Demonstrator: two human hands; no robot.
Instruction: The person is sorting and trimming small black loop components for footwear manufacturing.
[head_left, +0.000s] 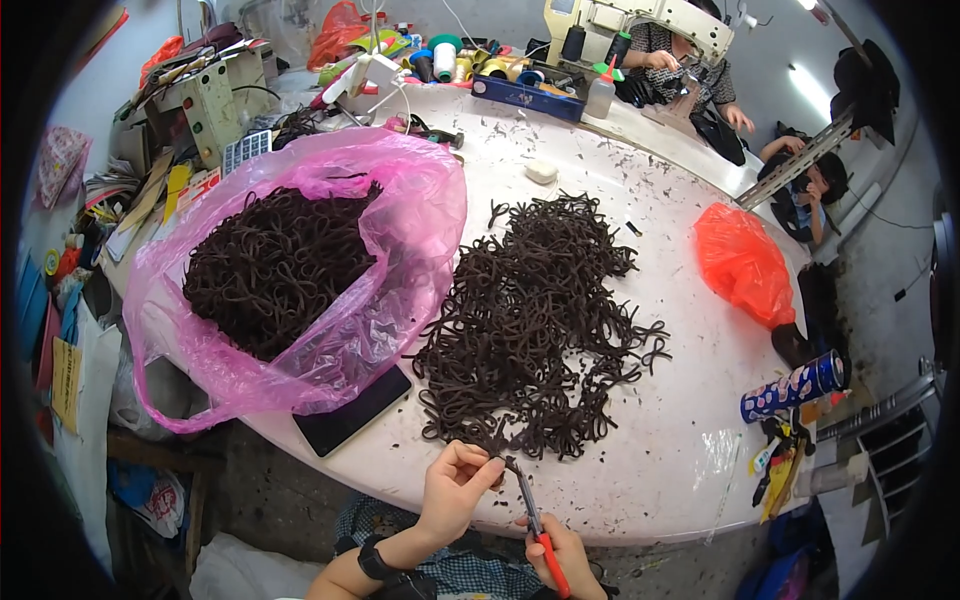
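Beside curly dark cords (530,290), the left hand (455,495) grips one, the right hand (572,558) red-handled metal scissors (547,550).

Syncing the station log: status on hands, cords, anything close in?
Left hand pinching a dark cord piece. Right hand gripping red-handled tool, tip at that piece. Cord pile loose just beyond hands; pink bag to its left.

The head-worn fisheye looks down and forward across the desk (680,430), left hand (455,492) and right hand (572,552) close below.
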